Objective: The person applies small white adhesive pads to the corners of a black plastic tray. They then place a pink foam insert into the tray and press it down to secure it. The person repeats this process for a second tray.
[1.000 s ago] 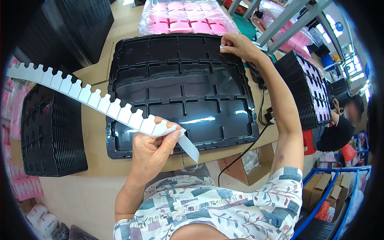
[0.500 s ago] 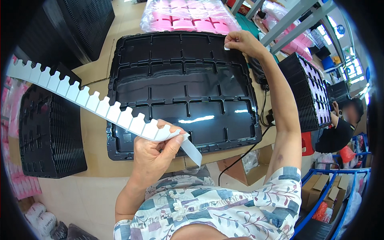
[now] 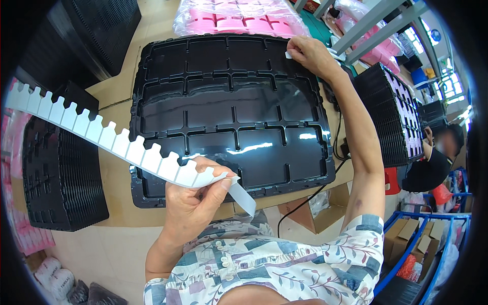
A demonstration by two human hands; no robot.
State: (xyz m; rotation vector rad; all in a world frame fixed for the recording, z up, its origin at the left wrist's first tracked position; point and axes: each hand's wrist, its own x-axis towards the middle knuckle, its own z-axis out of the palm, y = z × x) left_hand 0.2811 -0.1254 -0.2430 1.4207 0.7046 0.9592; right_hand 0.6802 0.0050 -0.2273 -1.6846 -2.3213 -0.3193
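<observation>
Furthest left, I have a stack of black trays (image 3: 63, 183) on the tan table (image 3: 119, 168), with a taller black stack (image 3: 99, 35) behind it. A white strip of notched tabs (image 3: 117, 141) slants in from the upper left, its other end in the left hand (image 3: 193, 201) — thumb and fingers pinched closed on it, a pale tail hanging past the thumb. Mid-table lies the black tray (image 3: 213, 107), flat, its near edge partly behind that hand; pink pieces in clear plastic (image 3: 223, 23) sit beyond its far edge. At the tray's far right corner I see the right hand (image 3: 311, 55), fingers curled, thumb and fingertips closed on a small white tab (image 3: 288, 55) — whether it touches the tray I can't tell. Further right stand another tray stack (image 3: 394, 114) with pale lilac pieces and, past it, a co-worker in black (image 3: 427, 172).
</observation>
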